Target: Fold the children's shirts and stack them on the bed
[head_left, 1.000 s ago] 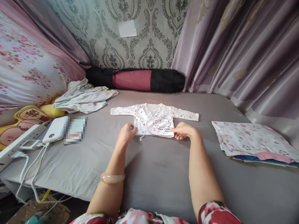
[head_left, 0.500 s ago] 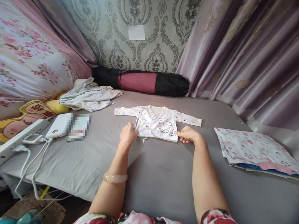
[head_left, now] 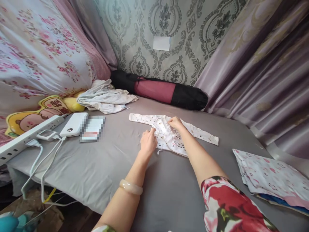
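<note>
A white baby shirt, printed with small figures and a cartoon animal, lies spread on the grey sheet with its sleeves stretched out to both sides. At its left side my left hand is closed, the thumb and finger pinching a thin white tie of the shirt. My right hand reaches over the shirt's chest just below the neckline, its fingertips closed on the front near another thin tie. Part of the cartoon print is hidden by my right forearm.
Folded printed cloth lies at the right. Crumpled pale cloth and a long black-and-red bag sit at the back. On the left are a white power bank, a blurred flat item, a power strip and cables.
My right hand has moved from the shirt's lower right corner up to its chest. My left hand has shifted to the tie at the left side. The view has turned left.
</note>
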`<state>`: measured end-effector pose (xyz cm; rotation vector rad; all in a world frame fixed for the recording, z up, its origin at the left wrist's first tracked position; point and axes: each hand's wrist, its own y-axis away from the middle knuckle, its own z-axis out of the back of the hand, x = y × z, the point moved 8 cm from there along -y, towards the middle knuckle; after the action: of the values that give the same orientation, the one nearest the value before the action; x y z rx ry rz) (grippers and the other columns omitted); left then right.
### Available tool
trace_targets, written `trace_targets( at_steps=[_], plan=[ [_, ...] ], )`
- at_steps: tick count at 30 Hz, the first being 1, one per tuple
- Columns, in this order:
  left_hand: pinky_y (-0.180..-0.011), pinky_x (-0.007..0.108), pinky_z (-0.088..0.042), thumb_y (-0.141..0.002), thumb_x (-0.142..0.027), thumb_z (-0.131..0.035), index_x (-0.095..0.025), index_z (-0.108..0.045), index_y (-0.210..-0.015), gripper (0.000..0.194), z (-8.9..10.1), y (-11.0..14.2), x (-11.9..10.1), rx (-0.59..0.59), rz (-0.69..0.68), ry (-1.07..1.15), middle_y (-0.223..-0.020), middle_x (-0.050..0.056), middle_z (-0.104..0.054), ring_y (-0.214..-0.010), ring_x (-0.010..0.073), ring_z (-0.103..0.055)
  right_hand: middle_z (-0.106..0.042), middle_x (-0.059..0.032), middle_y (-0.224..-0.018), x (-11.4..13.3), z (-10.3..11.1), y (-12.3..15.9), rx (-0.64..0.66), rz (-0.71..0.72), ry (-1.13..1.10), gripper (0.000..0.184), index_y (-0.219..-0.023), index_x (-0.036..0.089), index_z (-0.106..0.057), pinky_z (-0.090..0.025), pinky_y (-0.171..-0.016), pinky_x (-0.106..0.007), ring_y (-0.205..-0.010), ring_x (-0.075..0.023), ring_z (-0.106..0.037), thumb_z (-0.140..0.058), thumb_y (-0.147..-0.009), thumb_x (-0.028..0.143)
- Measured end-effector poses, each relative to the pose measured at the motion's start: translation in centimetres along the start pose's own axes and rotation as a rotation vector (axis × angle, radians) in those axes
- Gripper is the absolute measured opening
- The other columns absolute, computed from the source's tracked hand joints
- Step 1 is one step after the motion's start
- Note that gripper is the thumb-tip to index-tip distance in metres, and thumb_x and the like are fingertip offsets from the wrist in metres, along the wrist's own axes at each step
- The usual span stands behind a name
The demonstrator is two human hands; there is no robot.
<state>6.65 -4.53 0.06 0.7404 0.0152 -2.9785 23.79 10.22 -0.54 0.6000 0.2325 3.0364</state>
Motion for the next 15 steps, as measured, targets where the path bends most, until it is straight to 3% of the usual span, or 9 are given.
trace_targets(
  at_steps=[7, 11, 15],
  plan=[
    [-0.082, 0.033, -0.046, -0.092, -0.020, -0.043, -0.025, -0.064, -0.120, 0.035, -1.1, -1.4, 0.4, 0.045, 0.020, 0.026, -0.108, 0.013, -0.063, -0.105, 0.0265, -0.059, -0.068, -0.0096, -0.070, 0.3, -1.6, -3.1, 0.112, -0.097, 0.083, 0.017, -0.080, 0.013, -0.070, -0.045, -0.055, -0.026, -0.066, -0.0214, -0.066, -0.071, -0.067, 0.025],
    [-0.080, 0.031, -0.047, -0.090, -0.015, -0.041, -0.028, -0.061, -0.127, 0.044, -1.4, -2.0, 0.6, 0.049, 0.035, 0.014, -0.107, 0.011, -0.064, -0.103, 0.0251, -0.061, -0.068, -0.0074, -0.069, 0.6, -1.8, -2.9, 0.149, -0.059, 0.103, 0.013, -0.079, 0.015, -0.070, -0.044, -0.053, -0.025, -0.064, -0.0207, -0.066, -0.068, -0.067, 0.019],
    [-0.082, 0.032, -0.047, -0.090, -0.014, -0.040, -0.028, -0.058, -0.132, 0.047, -1.5, -2.1, 0.5, 0.047, 0.027, -0.016, -0.108, 0.012, -0.065, -0.103, 0.0251, -0.061, -0.070, -0.0076, -0.074, 0.6, -1.1, -2.1, 0.122, 0.001, 0.152, 0.010, -0.078, 0.017, -0.071, -0.045, -0.059, -0.025, -0.076, -0.0224, -0.068, -0.063, -0.073, 0.022]
  ],
)
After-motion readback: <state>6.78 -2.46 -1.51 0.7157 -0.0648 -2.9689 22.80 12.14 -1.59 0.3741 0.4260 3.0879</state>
